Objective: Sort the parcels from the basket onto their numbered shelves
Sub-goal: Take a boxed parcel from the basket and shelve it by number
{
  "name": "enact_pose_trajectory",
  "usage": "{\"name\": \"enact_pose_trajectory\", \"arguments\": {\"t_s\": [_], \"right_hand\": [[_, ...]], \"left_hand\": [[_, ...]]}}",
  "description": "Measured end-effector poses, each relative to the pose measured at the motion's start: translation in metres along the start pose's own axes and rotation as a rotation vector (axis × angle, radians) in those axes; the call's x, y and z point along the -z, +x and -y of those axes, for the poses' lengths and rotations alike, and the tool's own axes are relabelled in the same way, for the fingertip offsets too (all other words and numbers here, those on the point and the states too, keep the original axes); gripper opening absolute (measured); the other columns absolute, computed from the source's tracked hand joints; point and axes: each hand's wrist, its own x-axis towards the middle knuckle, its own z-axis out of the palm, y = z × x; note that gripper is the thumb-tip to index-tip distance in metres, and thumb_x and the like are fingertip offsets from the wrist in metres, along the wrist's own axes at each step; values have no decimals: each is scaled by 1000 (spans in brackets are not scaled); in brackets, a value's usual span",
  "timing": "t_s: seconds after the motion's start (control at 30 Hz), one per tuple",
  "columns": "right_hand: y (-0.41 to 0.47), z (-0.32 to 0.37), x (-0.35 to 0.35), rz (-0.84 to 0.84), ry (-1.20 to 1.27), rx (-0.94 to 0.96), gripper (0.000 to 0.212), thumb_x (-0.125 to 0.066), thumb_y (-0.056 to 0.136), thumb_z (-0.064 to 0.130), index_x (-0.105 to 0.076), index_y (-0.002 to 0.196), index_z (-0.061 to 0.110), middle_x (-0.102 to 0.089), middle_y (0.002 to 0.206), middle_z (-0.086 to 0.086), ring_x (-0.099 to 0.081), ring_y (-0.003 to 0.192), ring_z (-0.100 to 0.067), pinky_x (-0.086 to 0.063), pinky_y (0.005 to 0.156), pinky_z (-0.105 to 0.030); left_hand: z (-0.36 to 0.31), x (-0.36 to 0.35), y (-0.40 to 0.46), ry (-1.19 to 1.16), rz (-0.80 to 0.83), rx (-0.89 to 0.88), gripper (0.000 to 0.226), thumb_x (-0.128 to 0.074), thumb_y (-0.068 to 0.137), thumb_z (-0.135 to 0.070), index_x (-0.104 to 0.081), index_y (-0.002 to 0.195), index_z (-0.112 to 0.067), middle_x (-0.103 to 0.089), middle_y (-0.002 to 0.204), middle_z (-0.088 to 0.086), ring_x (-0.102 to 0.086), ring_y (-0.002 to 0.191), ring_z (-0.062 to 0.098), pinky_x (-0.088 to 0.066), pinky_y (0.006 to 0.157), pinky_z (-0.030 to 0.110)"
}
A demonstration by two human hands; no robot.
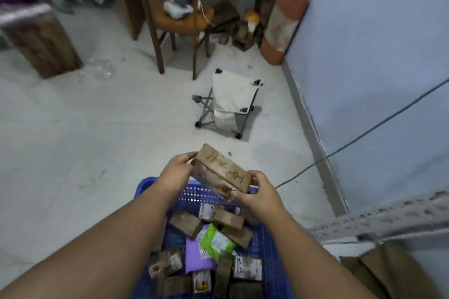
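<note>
Spanning left hand (178,172), right hand (257,193): parcel (224,172), above basket (269,245).

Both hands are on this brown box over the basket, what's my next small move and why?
Probably turn the brown cardboard box around to read it: left hand and right hand hold it above the blue plastic basket, and its handwritten marking faces away, upside down.

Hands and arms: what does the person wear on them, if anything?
Nothing shows. The left hand and the right hand are bare, with no gloves, rings or watch in view. Both forearms are bare too; no sleeve reaches into the picture.
</note>
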Motion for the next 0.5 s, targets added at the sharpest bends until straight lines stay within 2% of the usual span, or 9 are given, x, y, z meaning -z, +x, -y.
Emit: {"name": "enact_pose_trajectory", "arguments": {"t_s": [0.07, 0.13, 0.2, 0.27, 0.33, 0.43, 0.5], "right_hand": [[-23, 75, 31, 36, 123, 48, 45, -81, 75, 25, -53, 109, 35, -64, 109, 4, -67, 92, -17, -58, 83, -37], [-46, 144, 59, 101, 299, 67, 41, -75, 82, 15, -55, 118, 18, -64, 111, -10, -68, 95, -23, -59, 81, -35], [-75, 213, 86, 161, 444, 115, 34, -70, 86, 9, -55, 117, 7, -67, 107, -13, -71, 93, -23, -59, 79, -32], [-109, 271, 110, 223, 519, 202, 21, -63, 90, 4, -57, 110, 4, -70, 99, -10, -72, 87, -19, -60, 76, -28], [-144, 320, 131, 220, 526, 294, 22, -57, 93, 1, -57, 115, -2, -70, 102, -12, -70, 89, -19, -59, 74, -25], [-187, 362, 149, 131, 520, 437, 30, -50, 98, 2, -53, 128, 2, -67, 113, -15, -68, 100, -24, -58, 76, -26], [-211, 379, 153, 124, 556, 502, 32, -49, 99, 4, -54, 130, 8, -68, 115, -14, -67, 105, -24, -57, 84, -31]], "left_hand": [[-81, 17, -38, -23, 31, -104, 43, -40, 91, 6, -59, 116, -23, -61, 95, -6, -52, 82, 4, -35, 62, 15], [-150, 32, -67, -45, 18, -196, 37, -38, 96, -1, -56, 111, -30, -58, 89, -9, -47, 76, -1, -34, 62, 18], [-218, 49, -100, -85, -29, -253, 31, -39, 99, -11, -58, 112, -32, -61, 101, 0, -49, 80, 3, -41, 73, 25], [-275, 66, -135, -113, -62, -362, 31, -36, 101, -19, -57, 122, -31, -61, 117, 3, -55, 91, 11, -48, 88, 37], [-326, 82, -173, -114, -78, -494, 30, -34, 102, -22, -54, 122, -32, -62, 116, 2, -60, 96, 17, -54, 86, 46], [-377, 96, -232, -129, -70, -632, 29, -37, 102, -24, -53, 123, -35, -64, 109, -5, -64, 96, 14, -57, 70, 34], [-398, 100, -264, -93, -89, -701, 28, -41, 101, -25, -54, 122, -37, -64, 109, -9, -65, 97, 12, -59, 75, 35]]}}
